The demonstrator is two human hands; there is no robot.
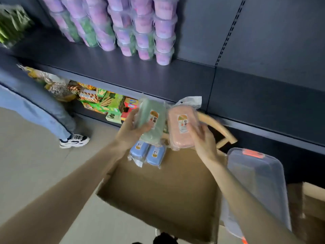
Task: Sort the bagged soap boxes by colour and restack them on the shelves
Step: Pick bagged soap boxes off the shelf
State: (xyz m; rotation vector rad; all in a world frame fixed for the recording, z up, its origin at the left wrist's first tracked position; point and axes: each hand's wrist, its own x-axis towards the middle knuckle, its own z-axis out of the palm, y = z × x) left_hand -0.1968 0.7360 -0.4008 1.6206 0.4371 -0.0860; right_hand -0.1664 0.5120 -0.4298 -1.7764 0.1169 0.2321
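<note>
Above the cardboard box (158, 194), left hand (131, 131) grips the green soap box (152, 124), right hand (204, 143) the pink soap box (182, 126), both seemingly lengthwise toward the shelf (158, 80).

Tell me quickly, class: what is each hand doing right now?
Left hand: grips the green soap box.
Right hand: grips the pink soap box.
</note>
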